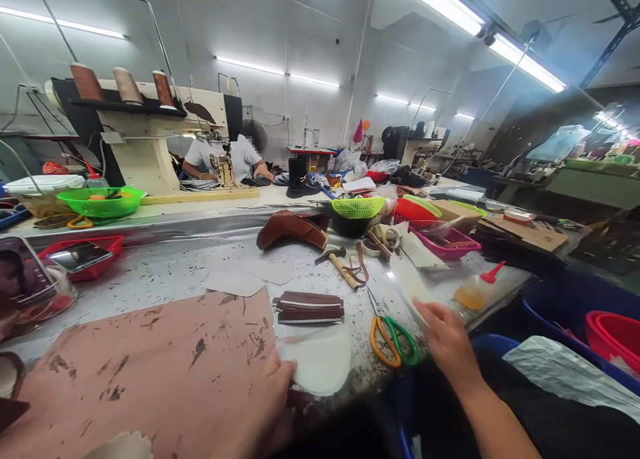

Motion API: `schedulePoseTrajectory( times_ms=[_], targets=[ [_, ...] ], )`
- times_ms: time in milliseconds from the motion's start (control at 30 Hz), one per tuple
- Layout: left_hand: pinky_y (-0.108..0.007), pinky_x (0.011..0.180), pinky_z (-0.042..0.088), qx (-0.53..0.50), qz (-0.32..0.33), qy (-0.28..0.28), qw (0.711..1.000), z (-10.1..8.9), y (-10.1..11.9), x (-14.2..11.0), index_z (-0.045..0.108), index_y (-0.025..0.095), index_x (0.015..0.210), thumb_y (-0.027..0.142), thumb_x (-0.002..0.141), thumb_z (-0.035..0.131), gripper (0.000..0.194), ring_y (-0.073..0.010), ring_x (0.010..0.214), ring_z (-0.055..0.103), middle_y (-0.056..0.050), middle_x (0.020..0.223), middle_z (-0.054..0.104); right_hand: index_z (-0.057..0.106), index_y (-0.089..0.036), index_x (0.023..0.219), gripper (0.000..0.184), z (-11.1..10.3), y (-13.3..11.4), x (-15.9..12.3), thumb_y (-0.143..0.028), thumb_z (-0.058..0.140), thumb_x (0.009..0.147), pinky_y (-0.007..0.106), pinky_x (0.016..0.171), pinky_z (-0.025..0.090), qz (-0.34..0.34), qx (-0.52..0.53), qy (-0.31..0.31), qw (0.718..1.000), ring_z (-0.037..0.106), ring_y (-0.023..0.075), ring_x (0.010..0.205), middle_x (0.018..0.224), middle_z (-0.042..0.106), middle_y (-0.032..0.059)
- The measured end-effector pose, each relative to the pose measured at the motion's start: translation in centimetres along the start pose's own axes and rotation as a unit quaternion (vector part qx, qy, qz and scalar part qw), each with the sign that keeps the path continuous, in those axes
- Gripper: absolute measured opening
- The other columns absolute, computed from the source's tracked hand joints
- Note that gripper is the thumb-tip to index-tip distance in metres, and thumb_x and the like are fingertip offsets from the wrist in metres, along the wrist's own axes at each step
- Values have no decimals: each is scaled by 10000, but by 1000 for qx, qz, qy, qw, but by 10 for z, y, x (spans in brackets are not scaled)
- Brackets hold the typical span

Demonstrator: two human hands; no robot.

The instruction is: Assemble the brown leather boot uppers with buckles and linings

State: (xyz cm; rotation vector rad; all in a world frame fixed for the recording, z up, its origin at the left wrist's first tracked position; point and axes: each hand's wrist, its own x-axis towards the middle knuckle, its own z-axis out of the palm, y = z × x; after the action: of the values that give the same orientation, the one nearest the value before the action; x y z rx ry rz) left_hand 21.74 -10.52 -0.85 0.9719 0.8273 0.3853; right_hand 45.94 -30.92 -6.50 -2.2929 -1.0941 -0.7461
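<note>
Between the thumb and fingers of my left hand (274, 387) is the edge of a pale, round-ended flat piece (323, 360), near the table's front edge. My right hand (447, 342) pinches a thin whitish strip-like sheet (411, 280) that slants up and away; its material I cannot make out. Scissors (393, 339) with one orange and one green handle lie between the hands. Just beyond the pale piece is a stack of dark brown strips (309, 307). A hammer (344, 269) with a wooden handle rests farther back.
A pinkish, stained sheet (165, 372) covers the table's left front. Behind stand a brown leather boot piece (293, 230), a lime basket (357, 207) and a sewing machine (150, 125). A glue bottle (477, 291) is at right. A co-worker (220, 157) sits beyond the machine.
</note>
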Motion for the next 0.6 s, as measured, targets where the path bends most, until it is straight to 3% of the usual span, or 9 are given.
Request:
schedulePoseTrajectory(
  times_ms=[100, 200, 267, 333, 400, 467, 533, 600],
  targets=[
    [-206, 483, 420, 24, 7, -16, 1000, 1, 7, -6, 570, 212, 1037, 203, 662, 536, 377, -136, 624, 535, -17, 818, 631, 695, -205, 1005, 388, 9, 30, 10, -293, 368, 815, 451, 726, 513, 5, 18, -61, 998, 641, 271, 782, 857, 686, 108],
    [-208, 508, 429, 54, 31, -34, 997, -2, 7, -7, 560, 187, 994, 252, 666, 563, 335, -139, 673, 536, -30, 859, 626, 695, -187, 981, 422, 15, 22, 11, -467, 539, 706, 499, 705, 508, 13, 24, -91, 995, 634, 332, 838, 941, 684, 137],
    [-209, 520, 435, 71, 45, -50, 995, -2, 6, -6, 545, 182, 965, 273, 658, 595, 325, -144, 706, 543, -35, 880, 620, 671, -180, 1015, 493, 12, -12, 9, -527, 583, 677, 543, 792, 468, 31, 42, -74, 996, 572, 373, 1000, 1099, 626, 170],
    [-211, 539, 441, 76, 43, -66, 994, -2, 5, -6, 538, 177, 930, 290, 629, 658, 343, -151, 734, 552, -37, 876, 616, 658, -215, 997, 346, 3, -63, 7, -455, 528, 784, 446, 852, 470, 39, 154, -52, 986, 561, 290, 1047, 1129, 608, 133],
    [-219, 568, 445, 58, 38, -95, 993, -1, 5, -6, 545, 170, 901, 328, 599, 717, 383, -160, 757, 562, -41, 867, 617, 654, -229, 938, 248, -7, -118, 6, -397, 507, 832, 328, 753, 514, -40, 322, -131, 937, 618, 217, 904, 969, 661, 93],
    [-226, 603, 442, 32, 44, -132, 990, -2, 5, -8, 563, 164, 888, 397, 607, 734, 403, -163, 765, 569, -45, 858, 621, 650, -225, 924, 225, -14, -160, 7, -397, 576, 798, 308, 759, 503, -70, 401, -174, 897, 619, 208, 871, 929, 672, 78],
    [-238, 635, 437, 20, 57, -163, 985, -5, 7, -10, 578, 164, 871, 481, 639, 706, 413, -161, 751, 567, -41, 833, 621, 649, -217, 914, 230, -16, -184, 10, -403, 581, 798, 289, 709, 497, -56, 447, -180, 875, 617, 195, 810, 880, 677, 69],
    [-240, 649, 425, 30, 75, -174, 981, -8, 10, -11, 582, 166, 843, 533, 650, 685, 427, -147, 717, 548, -27, 787, 608, 654, -208, 895, 271, -16, -192, 11, -446, 576, 792, 278, 651, 485, -23, 487, -186, 853, 608, 184, 741, 820, 673, 61]
  ],
)
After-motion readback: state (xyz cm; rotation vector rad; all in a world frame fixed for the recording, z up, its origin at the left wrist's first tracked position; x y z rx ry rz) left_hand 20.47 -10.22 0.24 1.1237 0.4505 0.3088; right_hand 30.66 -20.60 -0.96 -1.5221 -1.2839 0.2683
